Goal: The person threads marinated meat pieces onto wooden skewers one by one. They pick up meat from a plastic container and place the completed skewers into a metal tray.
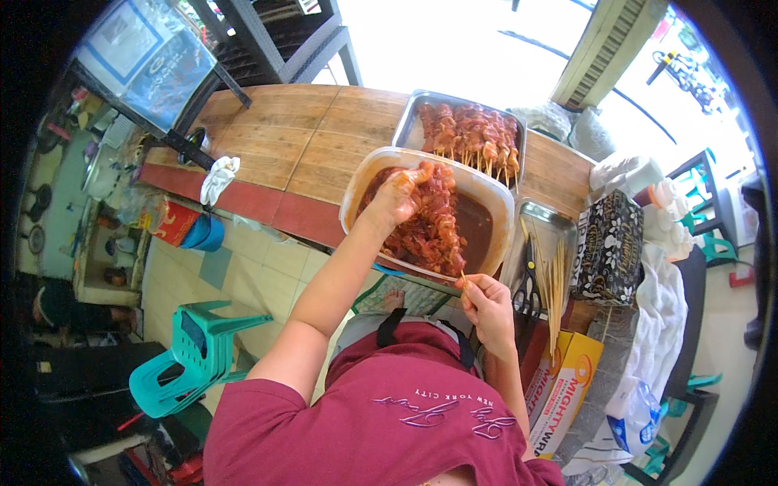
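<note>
A rectangular plastic tub (503, 200) holds raw meat pieces in dark red marinade. My left hand (398, 197), wet with marinade, grips the far end of a skewer of raw meat (439, 212) over the tub. At the tub's near rim, my right hand (487, 304) pinches the skewer's bare bamboo end. Beyond the tub, a metal tray (413, 130) bears several rows of finished raw meat skewers (471, 133). To the right, a second metal tray (547, 212) holds bare bamboo skewers (554, 285) and black-handled scissors (527, 279).
The wooden table (261, 133) extends left, with a white cloth (219, 180) at its edge. Right of the trays are a black patterned box (609, 249), squeeze bottles (665, 212), a white towel (659, 310) and a yellow wrap box (568, 389). Stacked green plastic stools (203, 346) stand on the floor at left.
</note>
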`<state>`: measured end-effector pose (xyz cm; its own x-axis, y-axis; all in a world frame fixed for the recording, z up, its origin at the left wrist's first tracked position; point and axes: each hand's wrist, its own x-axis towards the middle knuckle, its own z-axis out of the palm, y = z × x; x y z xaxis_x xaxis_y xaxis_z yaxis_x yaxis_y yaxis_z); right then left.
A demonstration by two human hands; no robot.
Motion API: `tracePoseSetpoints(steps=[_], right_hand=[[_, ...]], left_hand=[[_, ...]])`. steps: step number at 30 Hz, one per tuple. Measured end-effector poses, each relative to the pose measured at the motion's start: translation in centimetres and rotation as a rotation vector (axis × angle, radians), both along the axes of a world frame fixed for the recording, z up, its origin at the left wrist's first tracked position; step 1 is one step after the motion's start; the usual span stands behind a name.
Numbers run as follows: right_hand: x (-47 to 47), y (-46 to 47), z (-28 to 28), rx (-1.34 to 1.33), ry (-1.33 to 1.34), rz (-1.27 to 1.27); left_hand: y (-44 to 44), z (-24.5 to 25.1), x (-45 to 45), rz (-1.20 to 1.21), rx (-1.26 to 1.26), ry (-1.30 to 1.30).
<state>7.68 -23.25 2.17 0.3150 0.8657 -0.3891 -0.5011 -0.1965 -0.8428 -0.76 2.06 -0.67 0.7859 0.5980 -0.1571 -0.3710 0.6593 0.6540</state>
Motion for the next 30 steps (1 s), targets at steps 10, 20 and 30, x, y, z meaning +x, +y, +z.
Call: tracePoseSetpoints(steps=[10,20,30], right_hand=[[-1.2,0.1,0.5,-0.08,-0.227,-0.014],[-1.8,0.5,-0.1,-0.046,-0.273,-0.053],[-1.2,1.5,-0.3,-0.032,-0.164,-0.03]], left_hand=[[-0.4,0.1,0.1,0.109,0.182,-0.088],[-0.3,-0.5,0.0,0.06,-0.02,0.017],[-0.5,0.7,-0.2,0.067,0.097,-0.021]])
